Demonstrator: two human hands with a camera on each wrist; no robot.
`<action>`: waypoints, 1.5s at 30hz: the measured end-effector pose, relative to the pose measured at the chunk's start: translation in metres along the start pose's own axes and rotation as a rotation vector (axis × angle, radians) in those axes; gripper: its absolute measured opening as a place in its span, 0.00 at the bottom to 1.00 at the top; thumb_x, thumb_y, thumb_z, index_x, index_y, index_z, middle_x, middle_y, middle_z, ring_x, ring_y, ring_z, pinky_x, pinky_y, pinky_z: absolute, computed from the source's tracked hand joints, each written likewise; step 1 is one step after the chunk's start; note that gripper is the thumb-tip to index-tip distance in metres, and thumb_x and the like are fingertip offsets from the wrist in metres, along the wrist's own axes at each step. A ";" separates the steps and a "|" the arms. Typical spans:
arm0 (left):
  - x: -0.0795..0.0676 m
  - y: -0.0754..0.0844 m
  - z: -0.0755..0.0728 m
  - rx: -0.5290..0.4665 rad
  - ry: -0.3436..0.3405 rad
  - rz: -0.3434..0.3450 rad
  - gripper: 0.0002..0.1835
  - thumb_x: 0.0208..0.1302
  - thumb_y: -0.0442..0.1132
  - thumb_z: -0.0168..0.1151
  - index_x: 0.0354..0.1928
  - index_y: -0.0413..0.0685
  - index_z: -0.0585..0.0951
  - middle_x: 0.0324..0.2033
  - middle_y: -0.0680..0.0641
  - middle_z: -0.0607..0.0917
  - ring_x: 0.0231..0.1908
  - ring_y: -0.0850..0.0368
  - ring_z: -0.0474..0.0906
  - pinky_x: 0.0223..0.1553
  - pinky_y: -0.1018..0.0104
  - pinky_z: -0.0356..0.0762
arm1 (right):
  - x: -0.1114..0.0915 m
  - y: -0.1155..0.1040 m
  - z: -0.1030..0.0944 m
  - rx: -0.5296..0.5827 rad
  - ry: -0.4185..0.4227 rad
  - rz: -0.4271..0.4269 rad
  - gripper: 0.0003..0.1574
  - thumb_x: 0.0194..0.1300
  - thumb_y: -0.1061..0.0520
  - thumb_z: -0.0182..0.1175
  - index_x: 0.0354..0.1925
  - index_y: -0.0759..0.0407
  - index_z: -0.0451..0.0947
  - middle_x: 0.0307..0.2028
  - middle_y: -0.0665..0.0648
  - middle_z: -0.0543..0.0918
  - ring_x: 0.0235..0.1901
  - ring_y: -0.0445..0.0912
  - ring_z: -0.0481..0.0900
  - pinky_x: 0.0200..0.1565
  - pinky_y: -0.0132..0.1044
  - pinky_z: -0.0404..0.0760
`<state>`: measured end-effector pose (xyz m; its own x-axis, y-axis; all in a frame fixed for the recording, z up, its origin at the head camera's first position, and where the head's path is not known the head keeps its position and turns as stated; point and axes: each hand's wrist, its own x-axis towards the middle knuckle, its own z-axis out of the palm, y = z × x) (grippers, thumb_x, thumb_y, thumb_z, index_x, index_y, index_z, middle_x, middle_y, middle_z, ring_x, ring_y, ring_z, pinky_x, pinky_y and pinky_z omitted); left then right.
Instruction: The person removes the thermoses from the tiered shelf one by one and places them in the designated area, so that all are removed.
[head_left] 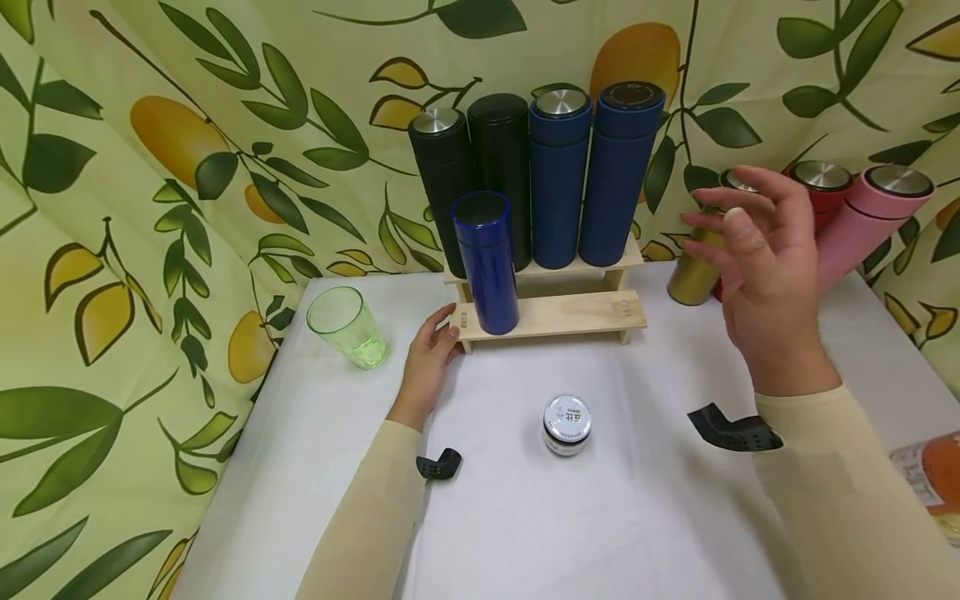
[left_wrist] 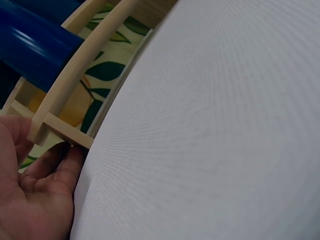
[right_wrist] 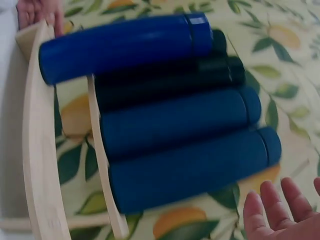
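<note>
My left hand (head_left: 432, 354) holds the left end of the two-step wooden rack (head_left: 577, 315), its fingers curled round the lower board's end in the left wrist view. On that lower step, at the left, stands a glossy blue thermos bottle (head_left: 487, 267). The upper step bears two black thermos bottles (head_left: 501, 167) and two matte blue thermos bottles (head_left: 557, 192). My right hand (head_left: 776, 267) is raised at the right with fingers spread and holds nothing. It overlaps a gold thermos bottle (head_left: 692, 275), a red one (head_left: 823, 192) and a pink one (head_left: 870, 225).
A green glass tumbler (head_left: 348, 329) is left of the rack. A small lidded jar (head_left: 567, 423) sits on the white table in front. An orange-labelled container (head_left: 933, 479) shows at the right edge. A leaf-patterned curtain (head_left: 225, 167) hangs behind and at the left.
</note>
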<state>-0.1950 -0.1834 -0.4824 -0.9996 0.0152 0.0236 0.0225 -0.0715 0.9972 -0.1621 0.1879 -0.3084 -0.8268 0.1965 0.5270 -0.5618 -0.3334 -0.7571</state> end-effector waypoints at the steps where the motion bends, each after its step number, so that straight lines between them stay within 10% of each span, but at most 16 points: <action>1: 0.000 0.000 0.000 0.000 0.000 0.000 0.26 0.87 0.36 0.55 0.81 0.49 0.71 0.71 0.37 0.77 0.68 0.46 0.77 0.66 0.57 0.79 | 0.000 0.001 0.005 -0.013 -0.031 0.019 0.32 0.75 0.60 0.66 0.73 0.61 0.71 0.63 0.73 0.74 0.59 0.62 0.80 0.56 0.46 0.84; 15: -0.001 -0.001 -0.002 -0.012 -0.004 0.002 0.26 0.87 0.35 0.54 0.81 0.47 0.71 0.70 0.36 0.78 0.67 0.45 0.78 0.67 0.56 0.79 | 0.002 0.045 0.063 -0.421 -0.400 0.206 0.40 0.78 0.56 0.66 0.80 0.52 0.62 0.69 0.59 0.73 0.69 0.59 0.73 0.62 0.44 0.81; 45: 0.002 -0.001 -0.003 0.012 -0.001 -0.002 0.26 0.86 0.37 0.56 0.81 0.50 0.72 0.71 0.38 0.78 0.68 0.47 0.78 0.66 0.58 0.80 | 0.017 0.095 0.122 -0.534 -0.454 0.329 0.53 0.68 0.49 0.79 0.81 0.49 0.62 0.68 0.58 0.75 0.65 0.54 0.76 0.65 0.61 0.77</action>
<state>-0.1967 -0.1861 -0.4840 -0.9996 0.0166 0.0217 0.0207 -0.0590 0.9980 -0.2259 0.0471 -0.3242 -0.9262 -0.2713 0.2619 -0.3212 0.2038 -0.9248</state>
